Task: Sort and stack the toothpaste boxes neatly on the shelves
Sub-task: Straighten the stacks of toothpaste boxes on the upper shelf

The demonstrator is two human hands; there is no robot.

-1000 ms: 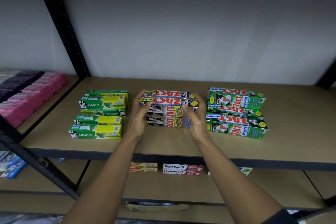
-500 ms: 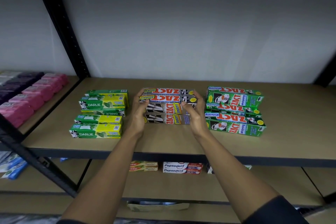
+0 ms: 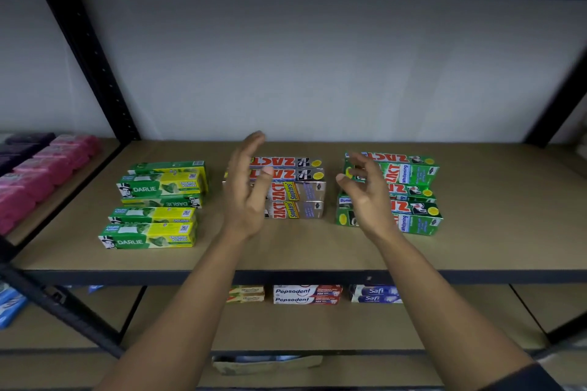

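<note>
Head view shows both hands raised over the middle shelf (image 3: pixel 286 251) and holding nothing; the left hand (image 3: pixel 246 197) is released, palm turned toward the right with fingers straight and pointing at the back wall (image 3: pixel 317 67); the right hand (image 3: pixel 370 200) is also empty, its fingers loosely curled with the thumb apart from them. From this angle the left hand covers the left end of the silver ZACT Smokers boxes (image 3: pixel 295 190), and the right hand covers the left end of the green ZACT Whitening boxes (image 3: pixel 409 181); whether either hand touches a box cannot be told.

The silver boxes lie in a squared stack at the centre of the shelf, long sides facing the front edge; the green ZACT boxes lie in two stacks just to the right, one behind the other, a little less even; the Darlie boxes (image 3: pixel 158 200) lie well to the left in two green and yellow stacks, front and back.

A black upright post (image 3: pixel 92 67) stands at the shelf's left rear corner; beyond it pink packs (image 3: pixel 41 174) sit in rows on the neighbouring shelf. On the lower shelf (image 3: pixel 317 327), Pepsodent boxes (image 3: pixel 306 294) lie two high, with Safi boxes (image 3: pixel 374 294) just to their right and small green and yellow boxes (image 3: pixel 246 294) just to their left; blue packs (image 3: pixel 9 305) show at the far left.
</note>
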